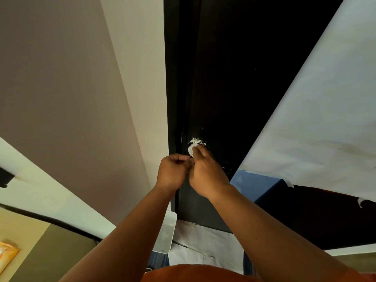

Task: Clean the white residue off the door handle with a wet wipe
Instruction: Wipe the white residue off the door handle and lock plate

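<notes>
A dark door (223, 78) fills the middle of the view, and its handle (197, 141) carries white residue on top. My right hand (207, 171) is shut on a white wet wipe (191, 150) and presses it against the handle from below. My left hand (173, 171) is curled into a fist right beside the right hand, its fingertips at the wipe's lower edge. The lower part of the handle is hidden behind my hands.
A beige wall (81, 98) stands left of the door frame. White paper sheets (325, 108) cover the surface on the right. A white flat object (166, 233) leans at the door's foot. An orange packet (6, 253) lies at far lower left.
</notes>
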A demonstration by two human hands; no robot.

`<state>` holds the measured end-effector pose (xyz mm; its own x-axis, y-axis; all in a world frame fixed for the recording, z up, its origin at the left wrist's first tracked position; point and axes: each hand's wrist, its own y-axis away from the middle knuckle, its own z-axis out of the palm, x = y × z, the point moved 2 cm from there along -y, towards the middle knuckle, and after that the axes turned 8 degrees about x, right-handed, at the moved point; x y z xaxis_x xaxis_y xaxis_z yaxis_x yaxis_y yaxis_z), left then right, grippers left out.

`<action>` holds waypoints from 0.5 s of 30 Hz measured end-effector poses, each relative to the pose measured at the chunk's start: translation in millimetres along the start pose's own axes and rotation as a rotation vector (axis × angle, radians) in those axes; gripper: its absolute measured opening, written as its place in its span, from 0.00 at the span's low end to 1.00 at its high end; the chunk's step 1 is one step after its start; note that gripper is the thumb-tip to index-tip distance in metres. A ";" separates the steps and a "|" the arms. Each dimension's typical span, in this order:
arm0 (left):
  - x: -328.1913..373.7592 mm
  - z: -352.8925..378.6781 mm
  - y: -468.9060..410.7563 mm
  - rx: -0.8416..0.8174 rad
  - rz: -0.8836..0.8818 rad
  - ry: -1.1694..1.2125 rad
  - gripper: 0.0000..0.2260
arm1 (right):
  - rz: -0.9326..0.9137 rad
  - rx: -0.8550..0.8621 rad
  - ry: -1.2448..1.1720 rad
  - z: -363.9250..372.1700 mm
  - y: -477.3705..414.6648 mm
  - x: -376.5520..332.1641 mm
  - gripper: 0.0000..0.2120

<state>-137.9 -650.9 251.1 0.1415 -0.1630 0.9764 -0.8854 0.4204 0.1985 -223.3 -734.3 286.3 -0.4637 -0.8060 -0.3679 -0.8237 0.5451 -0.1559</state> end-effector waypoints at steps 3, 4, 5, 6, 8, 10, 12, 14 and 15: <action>0.1 0.2 -0.7 0.001 0.001 -0.002 0.04 | 0.016 0.009 -0.022 -0.4 -1.3 0.3 0.29; 0.0 0.0 -0.9 -0.002 0.001 -0.003 0.04 | 0.023 0.011 -0.032 -0.6 -1.7 1.2 0.28; -0.2 -0.5 -1.0 -0.006 -0.002 -0.002 0.03 | 0.031 0.015 -0.045 -0.8 -2.2 2.4 0.28; -0.4 -1.2 -1.1 -0.010 -0.004 0.001 0.03 | 0.037 0.021 -0.058 -0.6 -2.7 4.2 0.28; -0.2 -2.5 -1.2 -0.019 -0.007 0.005 0.03 | 0.046 0.035 -0.068 0.1 -3.4 8.4 0.28; 0.2 -2.7 -1.2 -0.022 -0.005 0.003 0.03 | 0.047 0.040 -0.056 2.0 -4.5 11.0 0.29; 0.9 -2.2 -0.9 -0.018 -0.001 0.000 0.02 | 0.055 0.040 -0.057 3.7 -5.9 11.4 0.30; 1.8 -1.9 -0.4 -0.015 -0.001 0.002 0.02 | 0.067 0.052 -0.076 3.1 -6.1 10.8 0.30; 2.2 -2.2 -0.2 -0.016 -0.005 0.003 0.02 | 0.068 0.063 -0.076 2.6 -5.7 10.2 0.30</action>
<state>-136.4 -649.3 253.4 0.1471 -0.1620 0.9758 -0.8775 0.4339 0.2043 -222.4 -745.1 281.1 -0.4899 -0.7479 -0.4479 -0.7680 0.6134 -0.1842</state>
